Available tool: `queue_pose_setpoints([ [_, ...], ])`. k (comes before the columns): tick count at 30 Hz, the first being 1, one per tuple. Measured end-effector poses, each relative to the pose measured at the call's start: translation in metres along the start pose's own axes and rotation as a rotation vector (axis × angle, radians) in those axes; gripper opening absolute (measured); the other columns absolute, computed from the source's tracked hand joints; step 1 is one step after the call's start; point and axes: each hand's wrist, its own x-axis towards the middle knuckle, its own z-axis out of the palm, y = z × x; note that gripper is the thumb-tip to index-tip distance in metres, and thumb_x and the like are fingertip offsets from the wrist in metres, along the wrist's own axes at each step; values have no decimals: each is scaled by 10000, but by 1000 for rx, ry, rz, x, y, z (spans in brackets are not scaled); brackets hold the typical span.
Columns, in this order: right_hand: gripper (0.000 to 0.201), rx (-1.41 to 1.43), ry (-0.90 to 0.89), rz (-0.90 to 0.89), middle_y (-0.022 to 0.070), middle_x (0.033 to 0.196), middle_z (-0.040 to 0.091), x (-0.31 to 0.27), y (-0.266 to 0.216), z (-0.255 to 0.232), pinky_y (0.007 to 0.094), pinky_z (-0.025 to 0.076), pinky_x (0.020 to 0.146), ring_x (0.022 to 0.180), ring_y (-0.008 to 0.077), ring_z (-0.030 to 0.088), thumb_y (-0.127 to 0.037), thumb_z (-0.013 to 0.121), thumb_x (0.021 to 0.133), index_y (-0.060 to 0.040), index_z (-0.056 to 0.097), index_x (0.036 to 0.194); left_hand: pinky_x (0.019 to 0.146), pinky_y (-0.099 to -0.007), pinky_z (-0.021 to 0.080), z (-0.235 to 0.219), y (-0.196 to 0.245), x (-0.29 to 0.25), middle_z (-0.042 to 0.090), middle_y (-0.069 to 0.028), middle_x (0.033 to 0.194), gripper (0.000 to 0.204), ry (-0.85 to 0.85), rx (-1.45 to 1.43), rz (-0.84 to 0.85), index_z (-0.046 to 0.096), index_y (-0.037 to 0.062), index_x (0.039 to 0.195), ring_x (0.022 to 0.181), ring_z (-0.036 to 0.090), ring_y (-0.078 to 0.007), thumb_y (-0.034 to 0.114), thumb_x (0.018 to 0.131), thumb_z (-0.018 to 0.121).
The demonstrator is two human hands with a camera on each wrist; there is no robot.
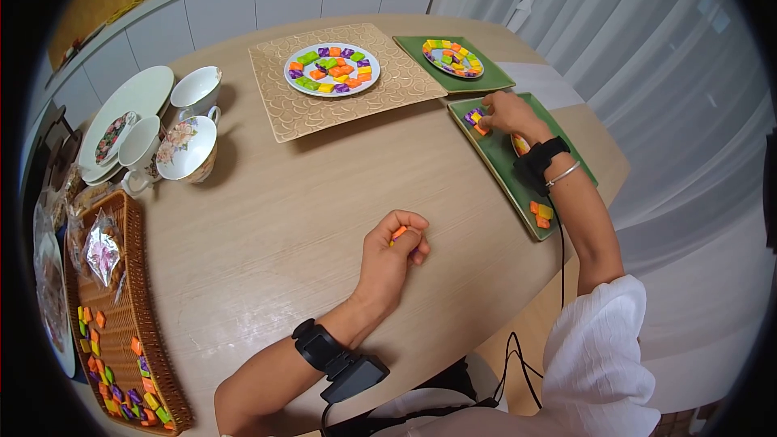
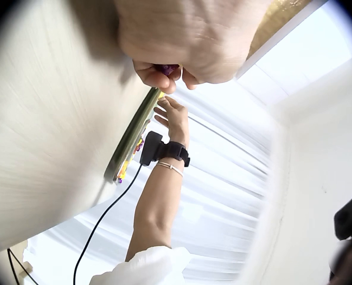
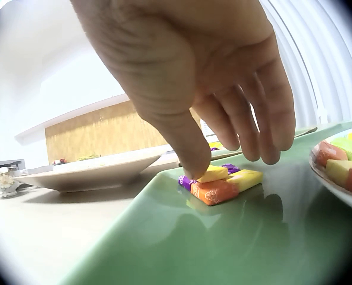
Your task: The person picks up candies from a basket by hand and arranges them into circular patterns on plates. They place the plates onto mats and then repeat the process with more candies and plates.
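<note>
My right hand (image 1: 511, 116) is at the far left corner of the near green rectangular plate (image 1: 503, 168), over a small cluster of wrapped candies. In the right wrist view its thumb touches a yellow candy (image 3: 213, 173) lying on top of an orange candy (image 3: 214, 192); the other fingers extend loosely behind, apart from it. A small round plate with candies (image 3: 337, 185) stands beside the cluster, mostly under my wrist in the head view. My left hand (image 1: 390, 257) curls round several wrapped candies (image 1: 399, 232) above the table; orange and purple show between its fingers.
More candies (image 1: 541, 214) lie at the green plate's near corner. Beyond are another green plate (image 1: 495, 81) and a gold patterned square plate (image 1: 271, 73), each bearing a round plate of candies. Left stand cups (image 1: 188, 150), white plates (image 1: 150, 85) and a wicker basket (image 1: 144, 291) of candies.
</note>
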Motion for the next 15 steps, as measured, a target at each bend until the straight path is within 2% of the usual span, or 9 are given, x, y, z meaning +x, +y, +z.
queue_pose_setpoints([
  [3,349,-7,128,-35,169,946,679,-9,-6,-5,375,506,776,905,278,658,-182,685,784,-7,642,1083,643,-254,458,-5,3,5,584,-67,866,139,5,-189,-51,561,47,972,720,536,-135,141,954,460],
  [6,320,279,172,-98,137,1045,662,-39,-52,-24,406,503,792,933,302,640,-153,638,800,-86,645,1113,745,-308,521,-9,7,10,594,-100,984,258,45,-341,-97,549,40,1050,841,595,-193,262,989,432],
  [8,246,409,262,-435,114,960,663,-78,-83,-24,389,510,745,840,292,640,-100,591,820,-73,639,1059,815,-341,539,-9,10,11,590,-109,1019,334,66,-398,-109,524,42,1111,911,614,-217,336,1004,408],
  [9,170,431,215,-527,103,887,653,-99,-99,-23,371,513,728,799,283,631,-92,568,841,-76,642,994,845,-352,537,-7,13,11,586,-106,1016,363,66,-418,-111,505,45,1143,933,616,-221,364,1008,395],
  [10,150,408,139,-651,91,895,646,-117,-110,-23,367,513,726,813,271,630,-119,599,835,-95,652,973,875,-363,536,-6,14,10,581,-103,1013,393,64,-439,-113,485,49,1174,955,618,-224,391,1012,383],
  [11,174,367,153,-809,66,891,621,-133,-118,-20,364,515,709,836,243,621,-167,651,812,-104,638,974,888,-370,532,-7,13,11,574,-107,1043,421,51,-441,-99,474,50,1196,979,611,-227,414,1010,374],
  [12,269,312,87,-889,60,910,593,-146,-127,-21,356,523,690,886,226,602,-208,693,777,-108,600,1008,901,-376,529,-8,12,11,567,-112,1074,449,35,-442,-86,462,52,1218,1004,604,-231,436,1007,366],
  [15,338,236,94,-941,71,933,573,-162,-141,-10,342,529,684,929,227,581,-207,700,761,-110,556,1050,916,-384,526,-9,8,11,537,-120,1163,489,5,-440,-83,447,59,1262,1064,581,-232,463,1006,346],
])
